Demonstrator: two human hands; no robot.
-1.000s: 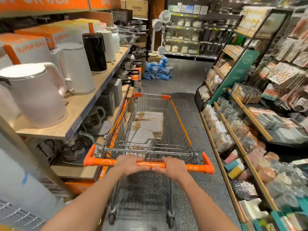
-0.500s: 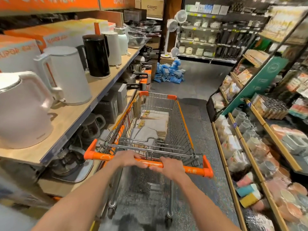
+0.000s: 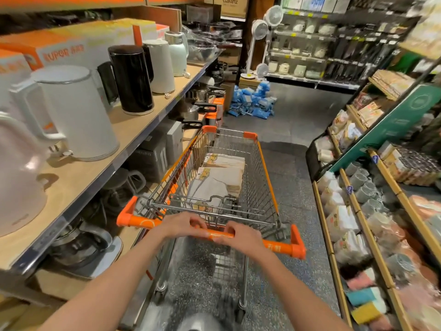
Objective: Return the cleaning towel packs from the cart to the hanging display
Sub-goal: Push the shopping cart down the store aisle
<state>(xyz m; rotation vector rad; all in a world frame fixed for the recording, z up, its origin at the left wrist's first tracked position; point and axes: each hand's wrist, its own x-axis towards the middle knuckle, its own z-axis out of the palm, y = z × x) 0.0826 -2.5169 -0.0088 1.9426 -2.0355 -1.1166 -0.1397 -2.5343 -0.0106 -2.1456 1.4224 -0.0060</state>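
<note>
We are rolling the cart [image 3: 229, 177] farther down the aisle, both hands [image 3: 183, 224] gripping its handle [image 3: 274, 247]. Inside the cart, the towel packs [image 3: 218, 185] are lying stacked: light, soft, probably slippery-wrapped; we'd pinch their header edges.

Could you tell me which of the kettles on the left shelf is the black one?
The black kettle, third from the camera; the others in the row are white or pale.

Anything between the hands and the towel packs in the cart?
Yes. Both the left hand and right hand grip the orange handle; the folded wire child seat lies between them and the towel packs. From above, the basket is open.
</note>
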